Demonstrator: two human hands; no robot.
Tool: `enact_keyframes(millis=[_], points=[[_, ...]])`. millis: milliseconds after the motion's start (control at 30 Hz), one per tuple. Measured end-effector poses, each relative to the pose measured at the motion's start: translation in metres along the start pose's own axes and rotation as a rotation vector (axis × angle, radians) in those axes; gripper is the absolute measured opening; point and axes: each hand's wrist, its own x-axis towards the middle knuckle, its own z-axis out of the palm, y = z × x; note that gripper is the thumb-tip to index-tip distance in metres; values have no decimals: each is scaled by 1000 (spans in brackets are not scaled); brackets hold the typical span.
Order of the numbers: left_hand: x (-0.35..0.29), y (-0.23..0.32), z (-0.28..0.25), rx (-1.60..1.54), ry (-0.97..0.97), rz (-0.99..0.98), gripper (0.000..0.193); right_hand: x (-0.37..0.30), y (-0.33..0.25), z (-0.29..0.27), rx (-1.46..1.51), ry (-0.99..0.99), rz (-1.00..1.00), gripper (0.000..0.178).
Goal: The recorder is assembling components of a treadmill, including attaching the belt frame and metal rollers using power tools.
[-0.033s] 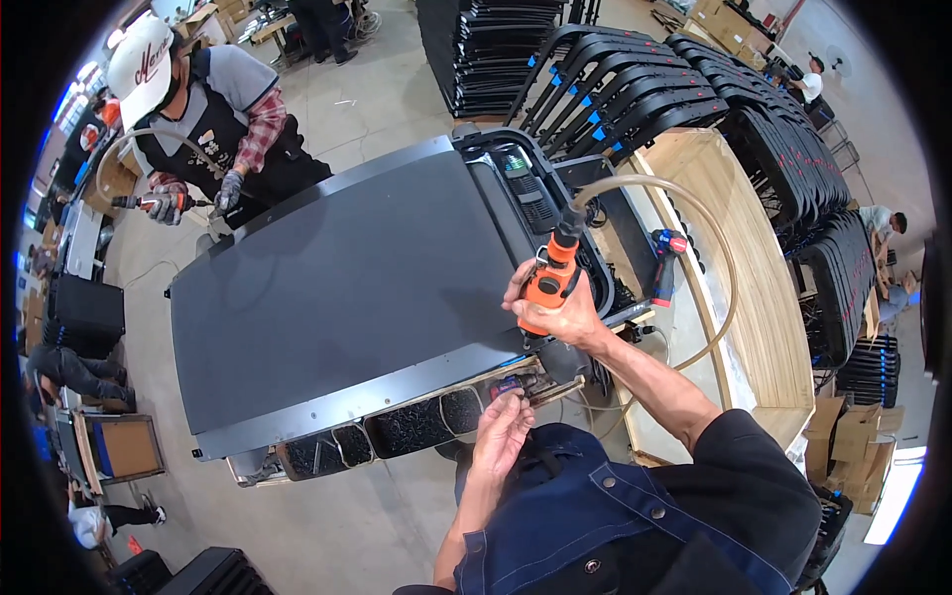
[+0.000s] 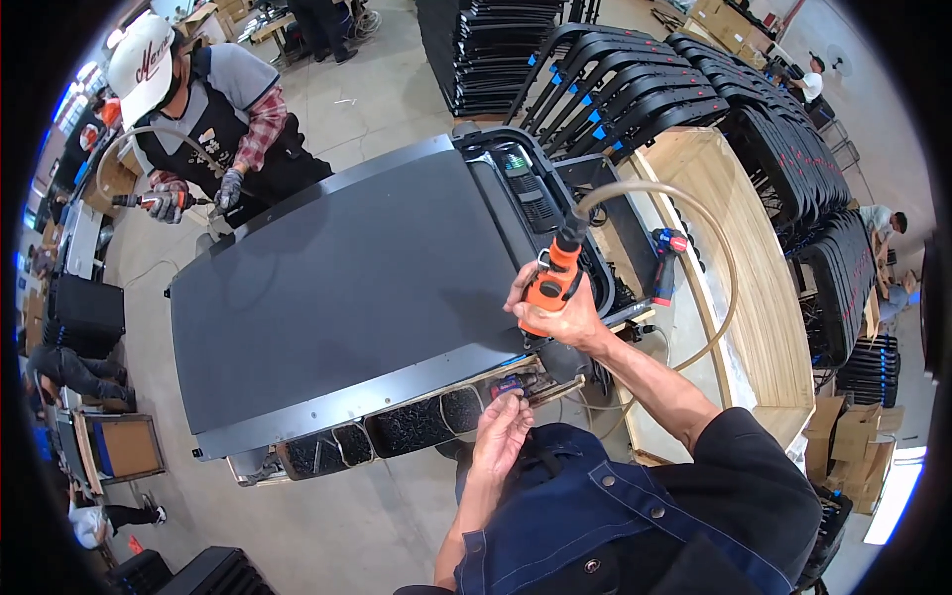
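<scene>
My right hand (image 2: 572, 315) is wrapped round an orange air screwdriver (image 2: 551, 285), held upright over the near right corner of a treadmill (image 2: 347, 278) with a dark belt. A clear hose (image 2: 729, 238) loops from the tool's top to the right. The tool's tip is down by the side rail (image 2: 387, 399); whether it touches a screw I cannot see. Just off that rail, my left hand (image 2: 502, 436) has its thumb and fingers pinched together. What they hold, if anything, is too small to make out. A cordless driver (image 2: 511, 385) lies beyond my left fingertips, under the rail's edge.
A red and blue cordless drill (image 2: 667, 266) lies to the right, beside a wooden crate (image 2: 764, 297). Across the treadmill, a co-worker (image 2: 213, 119) in gloves holds another hosed screwdriver (image 2: 154, 205). Stacked black frames (image 2: 625, 89) stand at the back. Bins (image 2: 407, 431) hang below the near rail.
</scene>
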Motion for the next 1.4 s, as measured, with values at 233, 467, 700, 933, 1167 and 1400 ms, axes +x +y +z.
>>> enact_keyframes(millis=[233, 467, 700, 933, 1167, 1400], points=[[-6, 2, 1, 32, 32, 55, 24, -2, -5, -1, 11, -32, 43, 32], [-17, 10, -4, -61, 12, 152, 20, -26, -18, 11, 420, 126, -41, 36], [-32, 15, 5, -61, 7, 237, 18, -51, -8, 22, 733, 148, -11, 37], [-47, 28, 1, 107, 95, 386, 20, -53, 2, 49, 727, 237, 15, 38], [-61, 70, -12, 239, 114, 398, 22, -51, 0, 100, 666, 350, 27, 38], [-82, 120, -46, 7, -33, 238, 19, -43, -11, 156, 663, 417, -9, 36]])
